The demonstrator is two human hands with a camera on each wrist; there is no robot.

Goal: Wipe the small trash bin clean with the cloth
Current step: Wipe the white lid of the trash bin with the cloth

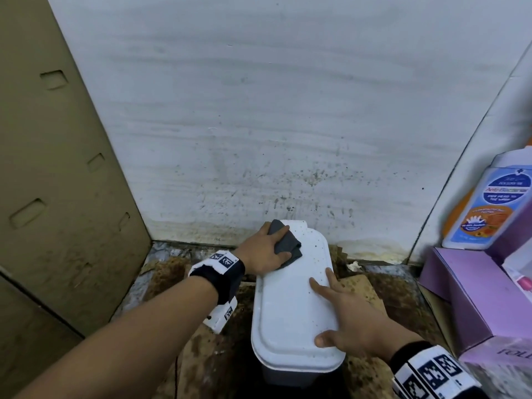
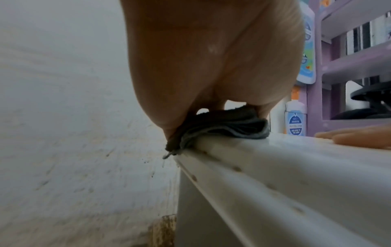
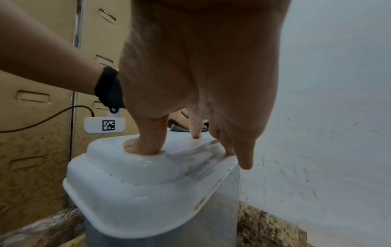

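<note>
The bin (image 1: 293,321) stands on the stained floor (image 1: 371,372) close to the far wall (image 1: 259,110), its white lid (image 1: 296,298) shut and speckled with dark spots, its body grey below. My left hand (image 1: 263,251) presses the folded grey cloth (image 1: 286,244) flat on the lid's far left corner, fingers lying over it and the thumb on its far edge. My right hand (image 1: 354,321) rests spread on the lid's near right side, fingers straight, holding nothing. A tan cabinet (image 1: 57,168) closes the left side; purple boxes (image 1: 472,295) and a blue-labelled bottle (image 1: 486,203) crowd the right. The wall near the bin is spattered with dark flecks. My left wrist view shows the cloth bunched over the lid's rim and a purple shelf (image 2: 349,63) beyond; my right wrist view shows my thumb (image 3: 146,142) pressed into the lid's raised top.
</note>
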